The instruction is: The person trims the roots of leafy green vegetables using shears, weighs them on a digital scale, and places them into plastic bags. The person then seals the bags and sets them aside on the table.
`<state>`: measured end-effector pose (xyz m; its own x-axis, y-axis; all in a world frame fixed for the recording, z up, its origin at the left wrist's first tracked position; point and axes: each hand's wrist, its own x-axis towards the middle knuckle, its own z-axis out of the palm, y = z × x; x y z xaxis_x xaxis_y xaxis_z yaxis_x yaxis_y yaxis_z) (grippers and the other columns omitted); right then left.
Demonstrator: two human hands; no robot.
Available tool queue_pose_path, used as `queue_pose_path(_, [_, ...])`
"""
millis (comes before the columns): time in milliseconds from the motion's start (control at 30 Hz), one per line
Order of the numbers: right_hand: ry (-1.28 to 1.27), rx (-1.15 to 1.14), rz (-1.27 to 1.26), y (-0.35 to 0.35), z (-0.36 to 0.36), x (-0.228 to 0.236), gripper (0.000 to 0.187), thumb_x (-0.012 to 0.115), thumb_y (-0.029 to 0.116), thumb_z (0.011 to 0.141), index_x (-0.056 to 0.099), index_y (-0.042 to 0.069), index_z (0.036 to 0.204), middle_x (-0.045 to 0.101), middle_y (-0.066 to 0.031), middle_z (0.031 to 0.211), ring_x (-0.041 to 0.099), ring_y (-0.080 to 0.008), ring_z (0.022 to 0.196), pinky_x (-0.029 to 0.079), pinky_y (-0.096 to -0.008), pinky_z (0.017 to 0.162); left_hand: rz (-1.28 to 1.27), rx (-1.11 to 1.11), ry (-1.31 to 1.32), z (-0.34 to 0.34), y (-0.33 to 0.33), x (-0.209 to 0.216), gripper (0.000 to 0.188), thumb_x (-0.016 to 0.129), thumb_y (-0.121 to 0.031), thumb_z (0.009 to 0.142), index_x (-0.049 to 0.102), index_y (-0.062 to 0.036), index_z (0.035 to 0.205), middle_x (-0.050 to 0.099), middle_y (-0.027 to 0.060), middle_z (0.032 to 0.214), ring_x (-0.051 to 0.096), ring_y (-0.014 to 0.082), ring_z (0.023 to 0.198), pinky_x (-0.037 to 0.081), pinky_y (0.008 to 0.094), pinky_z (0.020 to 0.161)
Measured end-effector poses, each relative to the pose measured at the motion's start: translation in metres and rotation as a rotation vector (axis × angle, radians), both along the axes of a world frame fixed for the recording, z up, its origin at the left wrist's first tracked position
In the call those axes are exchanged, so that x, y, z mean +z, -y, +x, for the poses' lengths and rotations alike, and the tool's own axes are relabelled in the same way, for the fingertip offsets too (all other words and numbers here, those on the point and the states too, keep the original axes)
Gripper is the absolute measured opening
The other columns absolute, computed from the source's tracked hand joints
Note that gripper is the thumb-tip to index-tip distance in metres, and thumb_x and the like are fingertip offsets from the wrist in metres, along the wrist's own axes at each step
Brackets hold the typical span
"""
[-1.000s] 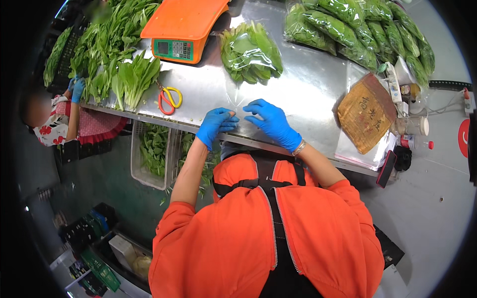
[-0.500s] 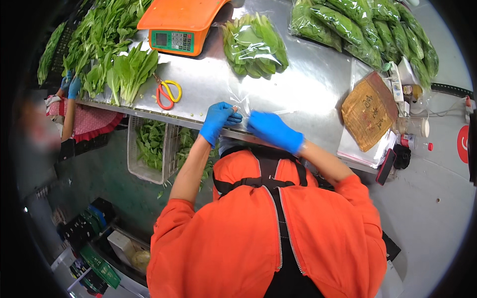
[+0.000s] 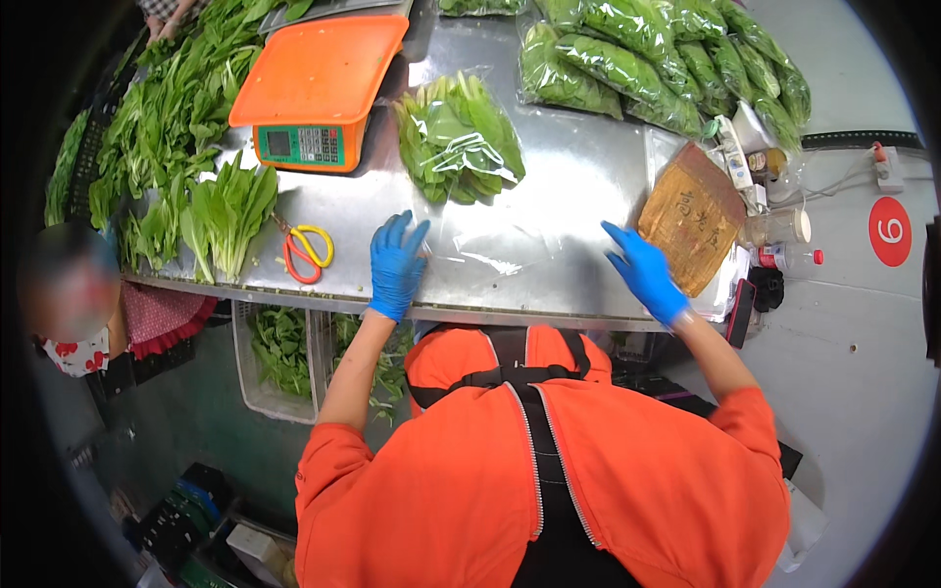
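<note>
A clear plastic bag of leafy greens [image 3: 461,142] lies on the metal table [image 3: 578,186] in front of me, its loose transparent end spread toward the near edge. Beside that end, my left hand [image 3: 397,265], in a blue glove, has its fingers stretched out and holds nothing. My right hand [image 3: 642,267], gloved the same way, is also open, with fingers apart, close to a brown board with handwriting [image 3: 691,220]. To the left of my left hand lie scissors [image 3: 306,253] with one red and one yellow handle.
An orange weighing scale [image 3: 309,88] stands at the back left, near piled loose greens [image 3: 230,216]. Several bagged greens [image 3: 627,69] are stacked at the far right. Bottles [image 3: 784,257] and a phone [image 3: 741,312] sit by the right edge. Below the table is a crate of greens [image 3: 279,358]. Another person [image 3: 83,338] is at the left.
My hands were close together at the bag's loose end and have parted, the right one moving right toward the board. The view has shifted, so more of the table's back shows.
</note>
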<state>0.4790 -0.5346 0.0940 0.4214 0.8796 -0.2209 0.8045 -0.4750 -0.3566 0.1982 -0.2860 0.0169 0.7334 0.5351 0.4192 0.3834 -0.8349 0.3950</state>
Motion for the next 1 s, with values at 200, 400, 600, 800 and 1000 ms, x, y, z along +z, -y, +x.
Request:
queue_pose_path(200, [0.241,0.536,0.508,-0.116,0.004,-0.062,0.041,0.054,0.006,0.075,0.051,0.016,0.115,0.043,-0.011,0.127,0.039,-0.0287,0.118,0.032,-0.0426,0.095,0.153,-0.185,0.012,0.021,-0.02,-0.007,0.032,0.057,-0.008,0.068,0.059,-0.0183,0.098,0.055,0.0041,0.111,0.048,0.0247,0.107,0.03,0.0452,0.095])
queue_pose_path(400, [-0.316,0.485,0.65,-0.138,0.01,-0.043,0.029,0.054,0.004,0.077,0.055,0.012,0.105,0.048,-0.0097,0.121,0.04,-0.0296,0.117,0.036,-0.0389,0.094,-0.115,-0.081,0.336,0.04,-0.039,0.027,0.023,0.049,-0.002,0.076,0.058,-0.0082,0.096,0.058,0.0076,0.107,0.049,0.0286,0.108,0.034,0.0392,0.093])
queue_pose_path(600, [-0.061,0.534,0.537,-0.133,0.014,-0.044,0.048,0.054,-0.003,0.069,0.053,0.015,0.114,0.045,-0.0116,0.124,0.043,-0.0286,0.114,0.037,-0.0379,0.092,-0.601,0.046,0.507,0.042,-0.041,0.023,0.017,0.044,-0.002,0.086,0.057,-0.0002,0.098,0.061,0.0114,0.099,0.057,0.022,0.096,0.042,0.0294,0.085])
queue_pose_path(800, [-0.028,0.643,0.544,-0.139,-0.016,-0.064,0.036,0.058,0.005,0.072,0.057,0.017,0.105,0.053,-0.0065,0.114,0.051,-0.0239,0.102,0.042,-0.0327,0.084,-0.593,0.041,0.409,0.033,-0.039,0.013,0.017,0.045,-0.002,0.086,0.057,0.0005,0.097,0.061,0.0108,0.101,0.057,0.0207,0.096,0.042,0.0287,0.086])
queue_pose_path(1000, [-0.716,0.256,0.635,-0.129,0.004,-0.072,0.02,0.056,0.003,0.079,0.059,0.008,0.098,0.059,-0.0067,0.101,0.059,-0.0185,0.081,0.047,-0.0258,0.07,-0.782,0.149,0.398,0.017,-0.042,0.011,0.017,0.046,-0.006,0.088,0.057,0.0009,0.098,0.062,0.0092,0.099,0.057,0.0155,0.092,0.041,0.0271,0.085])
